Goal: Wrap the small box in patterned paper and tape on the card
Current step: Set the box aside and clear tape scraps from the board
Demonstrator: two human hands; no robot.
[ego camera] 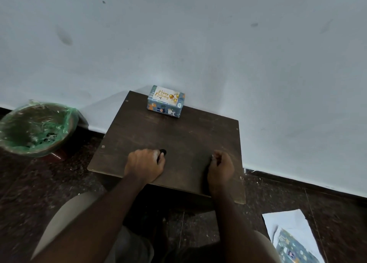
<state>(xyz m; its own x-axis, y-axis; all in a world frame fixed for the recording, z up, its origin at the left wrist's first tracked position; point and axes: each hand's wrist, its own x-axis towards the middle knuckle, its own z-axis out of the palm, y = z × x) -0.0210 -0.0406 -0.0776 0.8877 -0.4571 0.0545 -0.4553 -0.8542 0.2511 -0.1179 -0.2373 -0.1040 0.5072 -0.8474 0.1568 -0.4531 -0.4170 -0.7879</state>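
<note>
The small box (165, 109), wrapped in blue patterned paper, stands at the far edge of the dark wooden table (178, 135), close to the wall. A white "Happy Birthday" card (164, 96) lies on its top face. My left hand (146, 164) rests on the table near the front, fingers curled around a small black object (162, 152) that pokes out past the knuckles; what it is I cannot tell. My right hand (219, 168) rests further right as a closed fist, with nothing visible in it. Both hands are well short of the box.
A round bin (37, 127) with a green liner stands on the dark floor left of the table. Leftover patterned paper (294, 239), partly white side up, lies on the floor at the lower right. A white wall rises right behind the table. My knees sit below the table's front edge.
</note>
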